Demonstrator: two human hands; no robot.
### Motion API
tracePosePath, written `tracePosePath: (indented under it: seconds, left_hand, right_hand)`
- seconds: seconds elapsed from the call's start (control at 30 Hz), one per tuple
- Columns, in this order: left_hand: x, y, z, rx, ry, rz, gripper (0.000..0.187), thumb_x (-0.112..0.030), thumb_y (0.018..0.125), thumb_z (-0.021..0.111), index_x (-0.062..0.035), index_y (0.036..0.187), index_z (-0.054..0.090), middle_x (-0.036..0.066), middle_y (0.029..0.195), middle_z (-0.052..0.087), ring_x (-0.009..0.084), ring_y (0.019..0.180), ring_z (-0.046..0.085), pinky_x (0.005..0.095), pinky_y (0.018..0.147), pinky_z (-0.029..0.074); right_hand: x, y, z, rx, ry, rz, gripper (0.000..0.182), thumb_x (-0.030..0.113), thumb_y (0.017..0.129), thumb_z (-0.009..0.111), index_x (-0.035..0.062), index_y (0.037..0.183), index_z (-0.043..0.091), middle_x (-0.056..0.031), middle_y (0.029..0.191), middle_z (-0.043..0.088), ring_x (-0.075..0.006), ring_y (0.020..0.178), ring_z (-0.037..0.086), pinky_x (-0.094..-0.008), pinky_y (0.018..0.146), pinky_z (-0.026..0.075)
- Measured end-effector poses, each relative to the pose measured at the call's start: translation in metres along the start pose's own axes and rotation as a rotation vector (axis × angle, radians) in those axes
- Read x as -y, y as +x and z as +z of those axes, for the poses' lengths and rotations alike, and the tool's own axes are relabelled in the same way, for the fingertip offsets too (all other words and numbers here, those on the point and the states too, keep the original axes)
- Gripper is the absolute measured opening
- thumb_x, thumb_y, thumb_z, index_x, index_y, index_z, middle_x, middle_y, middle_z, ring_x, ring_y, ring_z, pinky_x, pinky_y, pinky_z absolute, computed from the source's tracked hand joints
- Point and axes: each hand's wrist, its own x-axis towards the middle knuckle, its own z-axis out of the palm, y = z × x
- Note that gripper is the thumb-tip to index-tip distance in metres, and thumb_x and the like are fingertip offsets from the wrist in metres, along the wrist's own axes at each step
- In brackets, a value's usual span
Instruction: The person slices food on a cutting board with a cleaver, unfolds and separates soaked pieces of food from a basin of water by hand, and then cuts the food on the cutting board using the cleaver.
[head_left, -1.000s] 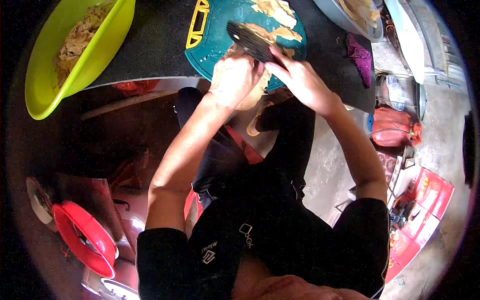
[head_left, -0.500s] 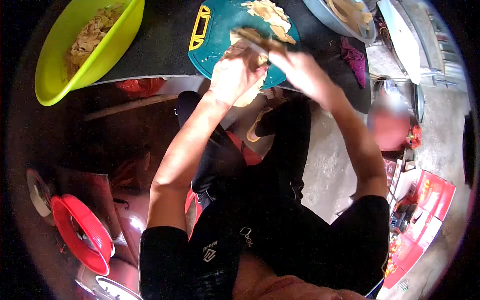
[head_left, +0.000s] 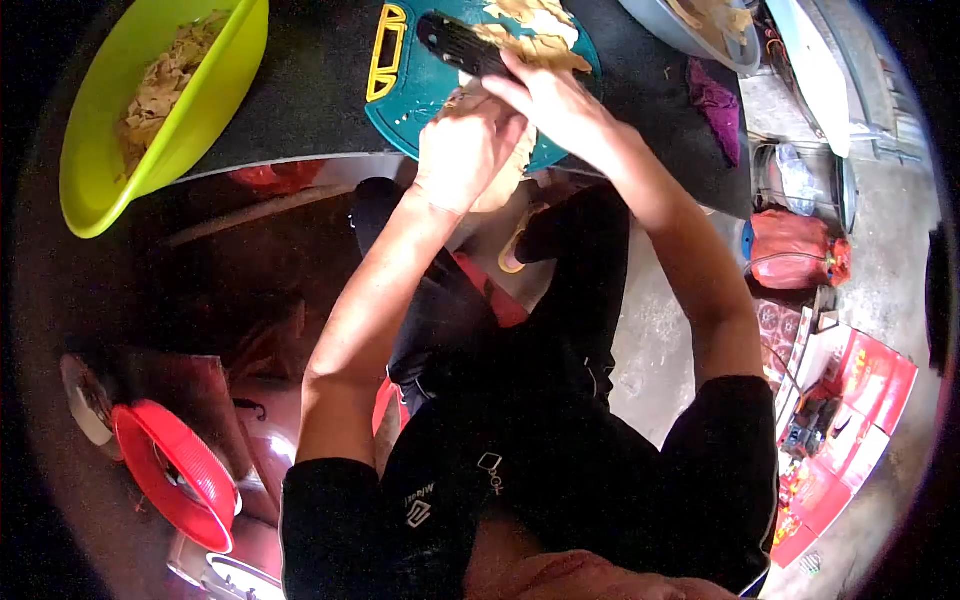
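Observation:
My right hand [head_left: 560, 105] is closed on a black knife-like tool [head_left: 462, 46], which slants up and left over the teal cutting board [head_left: 415, 110]. Beside it, my left hand [head_left: 465, 145] presses with curled fingers on a soft, pale yellow sheet [head_left: 505, 185] that hangs past the board's near edge. The part of the sheet between the hands is mostly hidden. More pale, crumpled pieces [head_left: 545, 45] lie at the far side of the board, behind the right hand. The board has a yellow handle [head_left: 386, 52] on its left.
A lime-green basin [head_left: 225, 95] with beige strips stands left on the dark table [head_left: 310, 90]. At the back right are a grey basin [head_left: 650, 30] holding more pale sheets, and a purple cloth [head_left: 712, 108]. Red boxes [head_left: 850, 430] sit on the floor at right.
The tool, blurred before, now shows clearly and tilts up to the left. My right hand has shifted slightly left and up; my left hand stays on the sheet. The view has shifted slightly.

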Motion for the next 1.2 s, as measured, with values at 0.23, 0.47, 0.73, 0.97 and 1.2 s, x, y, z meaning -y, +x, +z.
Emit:
tracePosePath:
  seconds: [0.23,0.47,0.73,0.97,1.2]
  left_hand:
    - [-0.010,-0.001,-0.005,0.031,0.029,-0.048,0.048,-0.035,0.064,0.076,-0.0061,0.100,0.061,0.011,0.106,0.062,0.0260,0.094,0.062,0.0324,0.084,0.050]
    - [-0.018,0.004,-0.014,0.153,0.114,-0.007,0.049,-0.023,0.064,0.072,-0.0084,0.109,0.061,0.015,0.110,0.059,0.0269,0.109,0.055,0.0345,0.088,0.049]
    - [0.001,0.011,-0.027,0.195,-0.030,0.038,0.011,-0.017,0.067,0.062,-0.0067,0.070,0.063,0.010,0.077,0.063,0.0239,0.079,0.062,0.0349,0.074,0.054]
    - [0.001,0.010,-0.029,0.286,0.011,-0.074,0.016,-0.019,0.066,0.063,-0.0074,0.077,0.063,0.009,0.083,0.064,0.0251,0.083,0.062,0.0347,0.076,0.053]
    - [0.006,0.004,-0.024,0.131,-0.002,0.078,0.037,-0.019,0.067,0.063,-0.0052,0.101,0.061,0.013,0.111,0.062,0.0281,0.104,0.058,0.0348,0.093,0.046]
  right_hand:
    - [-0.006,0.025,-0.043,-0.080,0.615,0.293,0.048,0.054,0.086,0.055,0.0070,0.075,0.057,0.0033,0.052,0.043,-0.0044,0.039,0.038,-0.0208,0.035,0.030]
    - [-0.039,-0.010,-0.036,-0.080,0.106,-0.204,0.036,0.036,0.093,0.051,0.0028,0.095,0.063,-0.0119,0.057,0.054,-0.0204,0.043,0.052,-0.0302,0.043,0.042]
    - [-0.003,-0.079,-0.042,0.070,-0.040,0.053,0.051,0.041,0.091,0.051,0.0120,0.132,0.045,-0.0284,0.069,0.056,-0.0422,0.070,0.061,-0.0440,0.063,0.047]
    - [-0.020,-0.032,-0.003,-0.074,0.059,-0.133,0.054,0.042,0.090,0.052,0.0077,0.132,0.045,-0.0279,0.073,0.058,-0.0407,0.074,0.062,-0.0437,0.067,0.048]
    - [-0.032,0.008,-0.005,-0.343,-0.114,-0.494,0.050,0.043,0.091,0.050,0.0079,0.126,0.052,-0.0199,0.076,0.063,-0.0332,0.071,0.063,-0.0398,0.070,0.048]
